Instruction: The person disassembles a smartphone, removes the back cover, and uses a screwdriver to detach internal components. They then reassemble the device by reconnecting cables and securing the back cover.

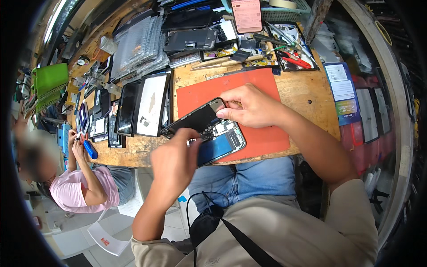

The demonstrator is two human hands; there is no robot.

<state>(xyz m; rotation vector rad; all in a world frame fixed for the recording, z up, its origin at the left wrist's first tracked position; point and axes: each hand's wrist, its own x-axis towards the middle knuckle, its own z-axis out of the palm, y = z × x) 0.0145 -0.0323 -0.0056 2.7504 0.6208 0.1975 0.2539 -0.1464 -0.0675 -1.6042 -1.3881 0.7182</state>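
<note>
An opened smartphone (pixel 222 129) is tilted over the near part of an orange mat (pixel 258 147), its lower end reaching past the table edge. The dark screen panel (pixel 193 118) is folded up along the far side; circuit boards and a blue-black battery (pixel 215 149) show in the body. My right hand (pixel 249 107) pinches the phone's upper end, thumb on the inner face and fingers curled behind. Over the phone's left end, my left hand (pixel 175 153) has its fingers curled toward the thumb. What lies between those fingertips is hidden.
Left of the mat are a dark screen (pixel 128 107) and a white-backed frame (pixel 152 104). Behind stand stacked clear plastic trays (pixel 140 46), a lit phone (pixel 247 15) and a tool tray with red-handled pliers (pixel 296 60). A person in pink (pixel 84 187) works at far left.
</note>
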